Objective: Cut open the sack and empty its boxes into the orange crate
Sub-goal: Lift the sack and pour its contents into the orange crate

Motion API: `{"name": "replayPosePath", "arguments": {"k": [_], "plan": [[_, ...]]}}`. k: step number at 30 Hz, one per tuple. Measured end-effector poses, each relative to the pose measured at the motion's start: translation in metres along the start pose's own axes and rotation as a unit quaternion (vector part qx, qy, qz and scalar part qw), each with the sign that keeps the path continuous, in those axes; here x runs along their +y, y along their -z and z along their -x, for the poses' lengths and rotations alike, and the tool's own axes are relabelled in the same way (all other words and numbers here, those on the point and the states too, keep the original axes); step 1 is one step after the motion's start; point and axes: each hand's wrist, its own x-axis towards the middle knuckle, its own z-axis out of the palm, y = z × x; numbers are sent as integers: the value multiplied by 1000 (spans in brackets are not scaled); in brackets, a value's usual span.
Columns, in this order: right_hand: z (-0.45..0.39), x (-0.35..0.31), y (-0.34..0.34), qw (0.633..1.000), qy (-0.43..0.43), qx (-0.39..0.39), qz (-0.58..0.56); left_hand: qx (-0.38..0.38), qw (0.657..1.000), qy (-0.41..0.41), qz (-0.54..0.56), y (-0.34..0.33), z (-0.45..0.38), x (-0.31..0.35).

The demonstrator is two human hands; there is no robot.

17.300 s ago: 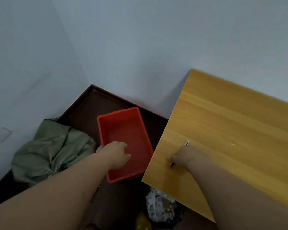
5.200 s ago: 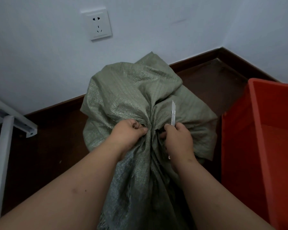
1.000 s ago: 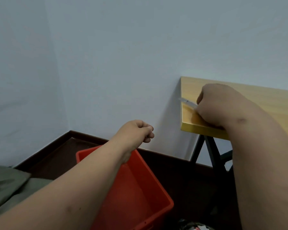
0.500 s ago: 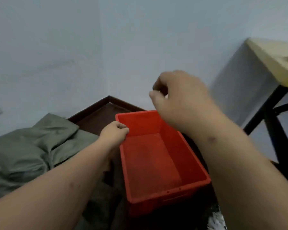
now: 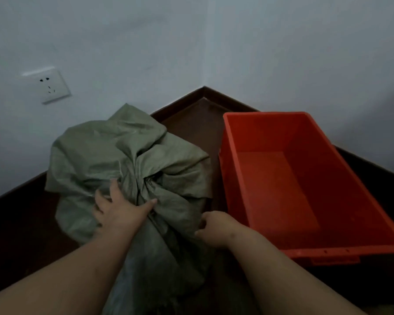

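A green woven sack (image 5: 114, 151) sits on the dark floor in the wall corner, its neck bunched together in the middle. My left hand (image 5: 118, 210) lies on the sack just left of the bunched neck, fingers spread. My right hand (image 5: 216, 226) is at the sack's right side with fingers curled at the fabric; whether it grips the cloth I cannot tell. The orange crate (image 5: 232, 169) stands to the right of the sack and nothing lies inside it. No boxes and no knife are visible.
A white wall socket (image 5: 51, 86) is on the left wall above the sack. Dark skirting (image 5: 203, 90) runs along both walls to the corner. The crate's near rim (image 5: 328, 253) is close to my right forearm.
The view has swung left and down from the table and crate to the sack. My left hand left the crate's rim and rests on the sack. My right hand came down beside the sack.
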Motion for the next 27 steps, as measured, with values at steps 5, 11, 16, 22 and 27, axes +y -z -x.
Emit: {"name": "replayPosePath", "arguments": {"k": [5,11,16,22,27], "plan": [[-26,-16,-14,985,-18,66,-158,-173,958,-2,228,-20,-19,0],[-53,-38,0,934,-43,142,-324,-502,851,-80,131,-10,19,15],[-61,-21,-22,973,-94,95,-189,-564,785,132,218,16,2,-5],[-40,-38,-30,989,43,35,-137,-328,749,300,491,18,-23,-7],[-23,-37,-22,978,76,-40,-190,-256,802,257,474,22,-17,41]]}}
